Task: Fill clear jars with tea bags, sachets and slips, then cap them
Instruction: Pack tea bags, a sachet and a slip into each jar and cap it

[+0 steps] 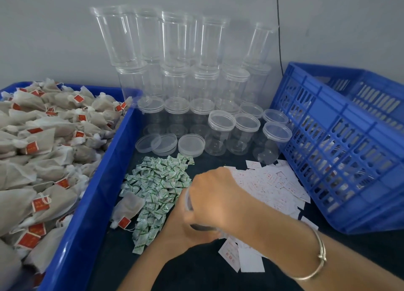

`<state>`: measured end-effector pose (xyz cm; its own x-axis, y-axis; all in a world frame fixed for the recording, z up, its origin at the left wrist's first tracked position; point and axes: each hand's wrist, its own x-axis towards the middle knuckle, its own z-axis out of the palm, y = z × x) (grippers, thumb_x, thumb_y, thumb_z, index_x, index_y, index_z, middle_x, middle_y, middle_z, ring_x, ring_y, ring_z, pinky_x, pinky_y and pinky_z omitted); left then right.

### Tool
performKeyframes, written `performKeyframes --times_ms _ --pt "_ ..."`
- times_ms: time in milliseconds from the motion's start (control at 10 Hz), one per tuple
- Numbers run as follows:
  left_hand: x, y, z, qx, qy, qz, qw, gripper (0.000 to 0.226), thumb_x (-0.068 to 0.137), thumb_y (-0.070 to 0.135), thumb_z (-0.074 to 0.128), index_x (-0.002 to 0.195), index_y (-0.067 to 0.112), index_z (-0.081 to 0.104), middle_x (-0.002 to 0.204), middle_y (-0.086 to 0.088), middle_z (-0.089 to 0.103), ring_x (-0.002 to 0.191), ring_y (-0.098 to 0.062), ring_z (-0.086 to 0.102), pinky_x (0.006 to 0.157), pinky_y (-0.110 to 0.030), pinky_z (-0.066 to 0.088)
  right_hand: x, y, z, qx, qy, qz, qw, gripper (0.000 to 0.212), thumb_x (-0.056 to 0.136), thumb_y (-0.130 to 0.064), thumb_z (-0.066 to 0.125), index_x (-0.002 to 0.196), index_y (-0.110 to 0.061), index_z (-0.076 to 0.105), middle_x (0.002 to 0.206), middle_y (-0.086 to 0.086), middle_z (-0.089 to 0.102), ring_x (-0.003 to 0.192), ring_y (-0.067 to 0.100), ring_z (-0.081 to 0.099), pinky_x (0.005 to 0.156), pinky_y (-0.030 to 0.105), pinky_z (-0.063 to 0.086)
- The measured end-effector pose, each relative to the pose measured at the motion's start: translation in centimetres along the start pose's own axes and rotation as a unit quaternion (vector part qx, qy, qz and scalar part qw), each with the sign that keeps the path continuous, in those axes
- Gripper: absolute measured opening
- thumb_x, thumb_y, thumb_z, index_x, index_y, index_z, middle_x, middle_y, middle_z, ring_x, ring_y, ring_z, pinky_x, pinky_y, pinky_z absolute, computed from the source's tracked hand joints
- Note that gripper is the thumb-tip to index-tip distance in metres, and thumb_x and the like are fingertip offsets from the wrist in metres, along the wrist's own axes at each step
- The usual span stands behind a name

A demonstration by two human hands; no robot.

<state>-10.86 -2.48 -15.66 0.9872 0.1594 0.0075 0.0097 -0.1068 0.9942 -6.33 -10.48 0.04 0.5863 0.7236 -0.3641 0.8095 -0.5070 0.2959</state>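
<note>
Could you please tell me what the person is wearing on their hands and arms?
Both forearms are bare, with no sleeves in view, and neither the left hand nor the right hand is gloved. A thin silver-coloured bangle with a small knot-like wrap circles the right wrist.

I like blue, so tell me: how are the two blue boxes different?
The left bin has solid walls; the right crate has slotted walls. The left bin is heaped with tea bags; the right crate's contents cannot be made out. Both are blue plastic.
</note>
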Motion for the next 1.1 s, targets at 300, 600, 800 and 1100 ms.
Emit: performKeyframes --times_ms 300,600,800,1100 --pt "-0.2 0.1 0.0 0.032 0.001 -0.027 0.999 0.086 0.044 0.039 0.091 0.119 0.036 0.047 0.114 -0.001 0.066 0.107 -0.014 0.064 0.095 -0.043 0.052 -0.8 2.4 0.0 0.026 -0.034 -0.152 0.988 0.07 0.082 -0.01 0.076 0.139 -0.023 0.038 0.117 0.003 0.035 0.095 0.018 0.026 0.074 0.034 0.03" --pt "-0.3 1.0 -0.1 0.031 0.004 -0.036 0.999 0.101 0.051 0.028 0.09 0.137 0.01 0.04 0.124 -0.015 0.06 0.115 -0.028 0.06 0.1 -0.047 0.048 -1.6 4.0 2.7 0.157 -0.063 -0.142 0.975 0.126 0.077 -0.031 0.085 0.15 -0.055 -0.014 0.164 -0.005 -0.019 0.153 0.025 -0.013 0.122 0.051 0.01" --pt "-0.6 1.2 -0.2 0.015 -0.021 -0.01 1.0 0.073 0.065 0.004 0.087 0.128 0.006 0.049 0.112 0.025 0.062 0.107 -0.003 0.063 0.083 -0.019 0.053 -0.2 1.5 1.4 0.065 0.044 0.029 0.996 0.071 0.092 -0.077 0.033 0.111 -0.01 0.049 0.079 0.002 0.045 0.08 0.027 0.05 0.063 0.034 0.026" --pt "-0.3 0.9 0.3 0.01 -0.006 0.019 1.0 0.074 0.058 0.024 0.09 0.121 0.026 0.051 0.117 0.006 0.064 0.109 -0.006 0.062 0.086 -0.02 0.05 -0.5 3.0 -0.1 0.083 -0.093 -0.165 0.978 0.07 0.081 -0.019 0.081 0.137 -0.025 0.04 0.113 -0.002 0.033 0.106 0.02 0.031 0.082 0.038 0.043"
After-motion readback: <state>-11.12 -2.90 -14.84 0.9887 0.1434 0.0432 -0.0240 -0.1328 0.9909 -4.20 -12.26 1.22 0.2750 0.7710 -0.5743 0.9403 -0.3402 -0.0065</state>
